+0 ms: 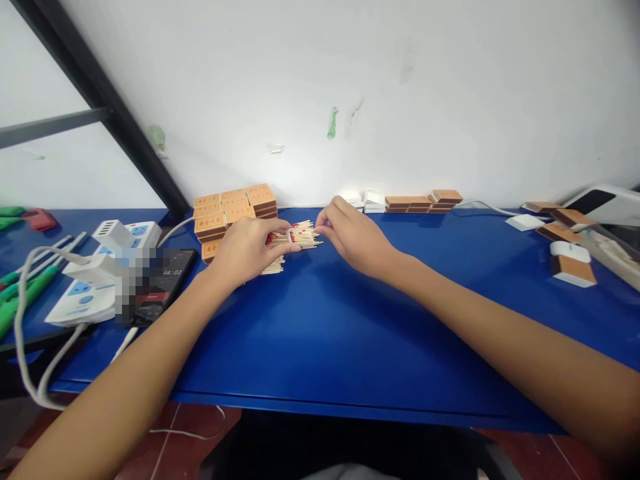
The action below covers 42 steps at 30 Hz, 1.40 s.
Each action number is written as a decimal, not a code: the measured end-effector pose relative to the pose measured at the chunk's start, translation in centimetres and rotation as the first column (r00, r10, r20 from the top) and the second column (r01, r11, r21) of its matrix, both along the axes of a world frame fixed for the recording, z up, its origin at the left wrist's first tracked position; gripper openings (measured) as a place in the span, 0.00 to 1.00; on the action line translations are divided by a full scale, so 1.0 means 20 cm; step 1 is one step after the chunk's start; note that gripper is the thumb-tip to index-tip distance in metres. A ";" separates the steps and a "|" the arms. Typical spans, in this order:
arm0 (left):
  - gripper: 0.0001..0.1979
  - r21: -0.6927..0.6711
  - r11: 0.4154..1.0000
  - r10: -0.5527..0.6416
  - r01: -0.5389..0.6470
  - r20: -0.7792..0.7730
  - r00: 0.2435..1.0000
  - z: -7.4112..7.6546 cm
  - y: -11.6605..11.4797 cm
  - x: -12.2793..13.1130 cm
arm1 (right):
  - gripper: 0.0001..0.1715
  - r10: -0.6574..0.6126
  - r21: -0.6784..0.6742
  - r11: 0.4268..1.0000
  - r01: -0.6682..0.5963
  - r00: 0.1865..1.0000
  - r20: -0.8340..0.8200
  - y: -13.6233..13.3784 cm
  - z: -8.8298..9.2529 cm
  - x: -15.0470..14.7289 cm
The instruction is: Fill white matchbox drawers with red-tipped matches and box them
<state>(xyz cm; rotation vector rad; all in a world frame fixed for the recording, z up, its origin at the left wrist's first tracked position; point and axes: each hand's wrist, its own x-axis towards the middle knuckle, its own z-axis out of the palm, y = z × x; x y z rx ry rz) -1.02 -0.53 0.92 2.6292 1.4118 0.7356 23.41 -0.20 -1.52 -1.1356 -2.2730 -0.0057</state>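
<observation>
My left hand (249, 245) is closed around a small white matchbox tray (296, 247), thumb on the near side and fingers on the far side. Red-tipped matchsticks (303, 233) lie at the tray and stick out to its right. The thumb and fingers of my right hand (350, 233) are pinched together at the ends of these matchsticks. More loose matchsticks (274, 266) are spread on the table below and behind my left hand, which hides part of them. Left of that hand, orange-brown matchboxes (210, 225) stand stacked against the wall.
White trays (374, 200) and a row of matchboxes (407, 204) line the wall. More matchboxes (574, 270) lie at the right end of the blue table (350, 347). To the left are a power strip (83, 300) with cables and a phone (167, 283).
</observation>
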 end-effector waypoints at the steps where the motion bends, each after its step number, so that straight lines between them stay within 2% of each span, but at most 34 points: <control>1: 0.18 -0.001 1.000 -0.020 0.020 0.014 1.000 0.00 0.00 0.01 | 0.06 -0.009 0.002 1.000 0.009 1.000 0.008 0.00 0.00 0.00; 6: 0.22 0.030 0.996 -0.081 0.079 0.097 0.992 -0.01 -0.03 0.03 | 0.06 0.002 -0.006 1.000 -0.002 0.999 0.047 -0.02 -0.01 -0.02; 14: 0.24 0.021 0.996 -0.084 0.082 0.181 0.980 -0.01 -0.03 0.04 | 0.08 0.080 -0.032 0.996 -0.079 0.997 0.000 -0.02 -0.01 -0.02; 20: 0.24 0.025 0.995 -0.099 0.096 0.184 0.978 -0.01 -0.03 0.03 | 0.10 0.035 -0.058 0.998 -0.034 0.999 0.018 -0.03 0.01 -0.02; 24: 0.24 0.016 0.996 -0.089 0.087 0.200 0.976 -0.01 -0.03 0.03 | 0.10 0.017 -0.024 1.000 -0.017 0.999 0.033 -0.04 0.02 -0.02; 27: 0.21 0.009 0.999 -0.050 0.049 0.238 0.970 -0.01 -0.02 0.03 | 0.11 -0.077 0.027 0.997 0.079 0.995 -0.069 -0.03 0.02 -0.01; 30: 0.19 0.002 1.000 -0.017 0.017 0.275 0.961 -0.01 -0.02 0.03 | 0.11 -0.155 0.016 0.987 0.162 0.966 -0.208 -0.02 0.02 -0.01; 37: 0.19 -0.011 0.996 -0.081 0.088 0.277 0.957 -0.02 -0.04 0.04 | 0.04 -0.100 -0.058 0.994 0.088 0.959 -0.266 -0.02 0.01 -0.02; 42: 0.18 0.001 0.999 -0.042 0.044 0.289 0.956 -0.01 -0.02 0.03 | 0.04 -0.070 -0.026 0.998 0.065 0.942 -0.328 -0.04 0.02 -0.03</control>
